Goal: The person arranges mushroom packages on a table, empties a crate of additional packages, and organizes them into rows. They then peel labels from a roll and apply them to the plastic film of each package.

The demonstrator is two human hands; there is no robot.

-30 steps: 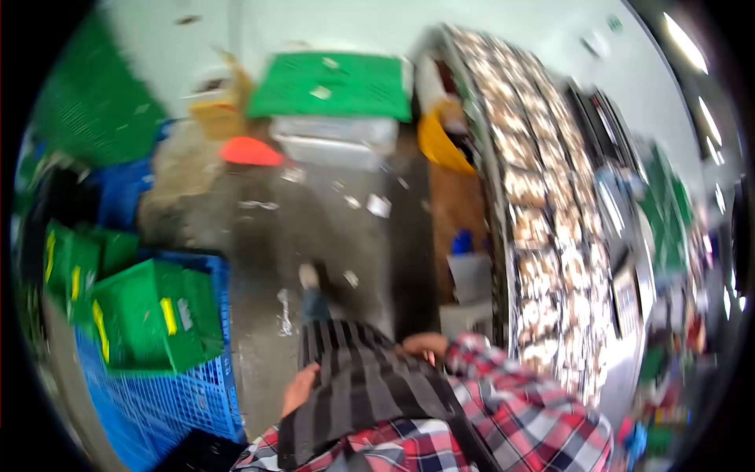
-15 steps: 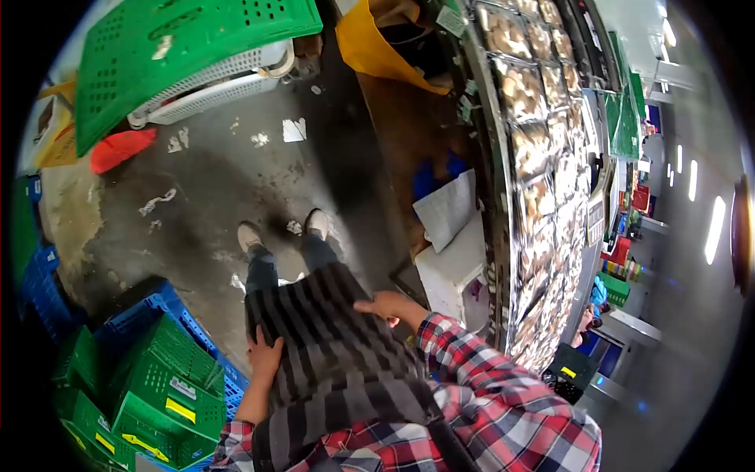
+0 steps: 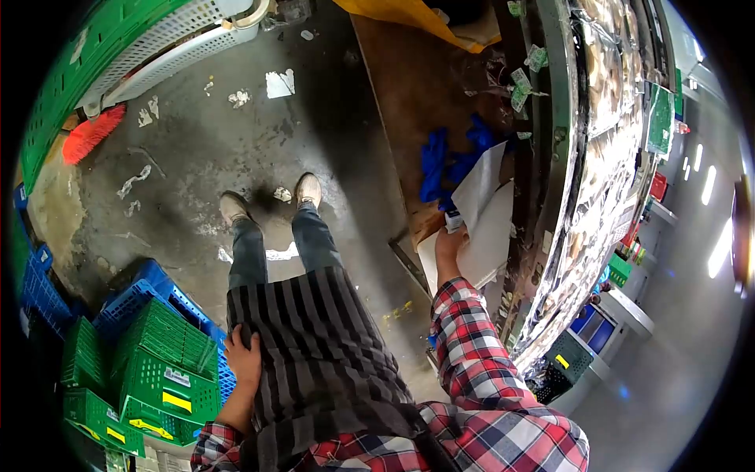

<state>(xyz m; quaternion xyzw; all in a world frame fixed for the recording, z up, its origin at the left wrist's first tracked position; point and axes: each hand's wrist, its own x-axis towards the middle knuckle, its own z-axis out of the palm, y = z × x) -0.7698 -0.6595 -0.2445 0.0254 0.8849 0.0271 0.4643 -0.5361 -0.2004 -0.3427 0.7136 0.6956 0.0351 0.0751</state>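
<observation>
My left hand (image 3: pixel 244 358) lies on the side of the striped apron (image 3: pixel 314 322), fingers apart and holding nothing. Low on the right, under the rack, my right hand (image 3: pixel 448 245) reaches to a white box (image 3: pixel 484 240) on the brown shelf. Its fingers close at a small white-and-grey thing (image 3: pixel 454 221) too small to name. Just beyond them a white sheet (image 3: pixel 478 187) stands tilted at the box. Blue gloves, or crumpled blue plastic (image 3: pixel 434 165), lie behind that sheet.
Wrapped trays of mushrooms (image 3: pixel 602 157) fill the rack top at right. Green crates (image 3: pixel 169 385) and a blue crate (image 3: pixel 130 311) stand at lower left. A red brush (image 3: pixel 94 135) and paper scraps (image 3: pixel 280 83) lie on the floor. Yellow plastic (image 3: pixel 425 20) hangs at the top.
My right hand has left the apron and reached forward and right to the white box under the rack. My left hand stays on the apron. The view has shifted.
</observation>
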